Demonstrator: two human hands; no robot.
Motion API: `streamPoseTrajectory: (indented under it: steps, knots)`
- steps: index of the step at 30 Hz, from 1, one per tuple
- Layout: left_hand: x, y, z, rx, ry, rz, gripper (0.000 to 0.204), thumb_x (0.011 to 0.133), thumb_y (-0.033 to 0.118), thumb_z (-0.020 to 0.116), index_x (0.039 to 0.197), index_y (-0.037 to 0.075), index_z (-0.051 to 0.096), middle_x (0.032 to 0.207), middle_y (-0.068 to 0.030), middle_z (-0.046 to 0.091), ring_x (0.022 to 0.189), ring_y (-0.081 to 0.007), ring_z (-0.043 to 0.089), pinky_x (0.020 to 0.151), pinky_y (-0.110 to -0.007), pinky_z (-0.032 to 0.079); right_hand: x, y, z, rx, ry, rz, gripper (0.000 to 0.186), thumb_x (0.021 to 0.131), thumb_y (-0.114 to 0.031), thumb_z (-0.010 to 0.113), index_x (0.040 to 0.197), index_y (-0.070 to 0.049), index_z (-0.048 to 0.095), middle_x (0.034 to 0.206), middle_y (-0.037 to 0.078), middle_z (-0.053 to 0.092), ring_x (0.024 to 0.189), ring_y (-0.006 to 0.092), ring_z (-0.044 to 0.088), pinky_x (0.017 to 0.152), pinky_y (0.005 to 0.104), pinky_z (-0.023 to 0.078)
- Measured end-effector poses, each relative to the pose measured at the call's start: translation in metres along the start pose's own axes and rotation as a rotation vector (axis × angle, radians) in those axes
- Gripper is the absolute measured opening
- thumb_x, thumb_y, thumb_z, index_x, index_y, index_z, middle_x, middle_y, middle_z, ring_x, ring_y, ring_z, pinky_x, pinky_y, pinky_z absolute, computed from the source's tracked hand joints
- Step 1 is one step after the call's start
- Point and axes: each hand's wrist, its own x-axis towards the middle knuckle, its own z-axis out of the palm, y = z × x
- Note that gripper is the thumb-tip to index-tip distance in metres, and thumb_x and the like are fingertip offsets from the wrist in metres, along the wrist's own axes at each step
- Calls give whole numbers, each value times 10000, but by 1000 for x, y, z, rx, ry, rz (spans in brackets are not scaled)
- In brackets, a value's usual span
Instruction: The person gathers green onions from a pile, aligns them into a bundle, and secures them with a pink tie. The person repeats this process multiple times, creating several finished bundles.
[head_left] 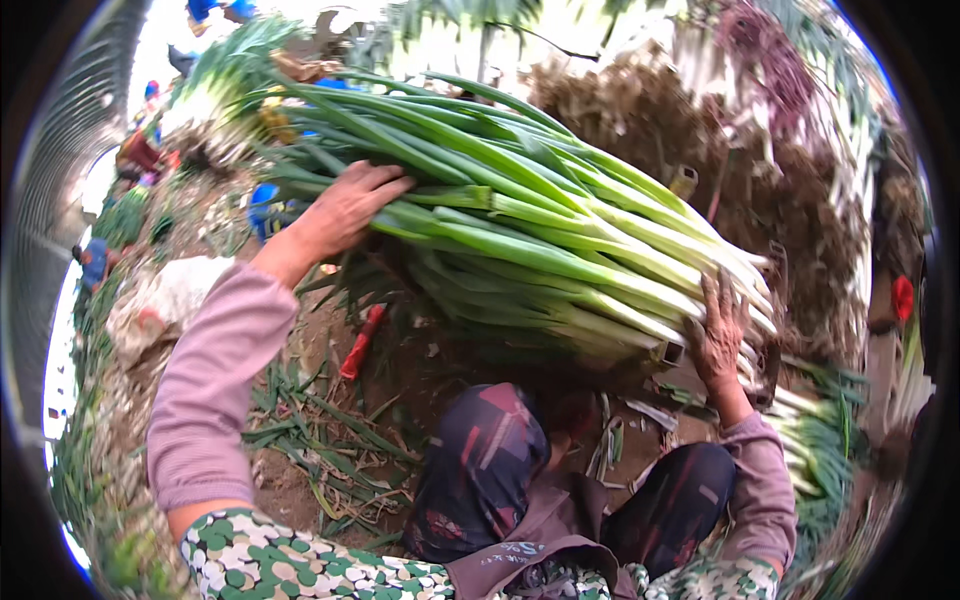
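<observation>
Hands (345, 210) (718, 335) around leek bundle (540, 240)

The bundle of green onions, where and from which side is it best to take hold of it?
Probably at both ends, as now: the left hand over the green leaves, the right hand at the white stalk ends. The bundle of green onions is long and lies slanted, so one middle grip would let it sag.
</observation>
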Motion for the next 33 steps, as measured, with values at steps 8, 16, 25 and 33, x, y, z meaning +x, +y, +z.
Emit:
streamPoseTrajectory:
  steps: [8, 16, 25, 33]
  knots:
    - [-26, 17, 60, 26, 114, -238, 625, 796, 165, 538, 1405, 63, 437, 1369, -157, 443, 1230, -362, 417, 1080, -473, 290, 2, -4, 2, -37, 58, -49, 714, 916, -632, 392, 1463, -174, 390, 1517, 184, 308, 1395, 357, 297, 1140, 564, 82]
    - [-42, 21, 49, 151, 34, -353, 804, 719, 62, 642, 1468, 148, 361, 1484, -114, 360, 1354, -325, 330, 1151, -532, 181, 4, -8, 6, -20, -25, 7, 687, 906, -599, 457, 1491, -261, 332, 1533, 170, 286, 1420, 335, 265, 1152, 557, 81]
    - [77, 193, -52, -181, 374, -297, 438, 796, 12, 659, 1225, 85, 608, 1317, -127, 544, 1250, -297, 478, 1083, -397, 358, -2, -2, 1, 39, 18, 16, 661, 922, -602, 420, 1478, -250, 353, 1506, 173, 332, 1401, 351, 297, 1145, 558, 108]
    - [162, 202, 56, -291, 313, 42, 132, 799, 144, 689, 915, 86, 667, 902, -66, 635, 869, -271, 613, 747, -375, 518, -1, -2, 8, 474, 295, 70, 571, 880, -404, 619, 1383, -172, 479, 1415, 131, 461, 1324, 313, 414, 1147, 465, 209]
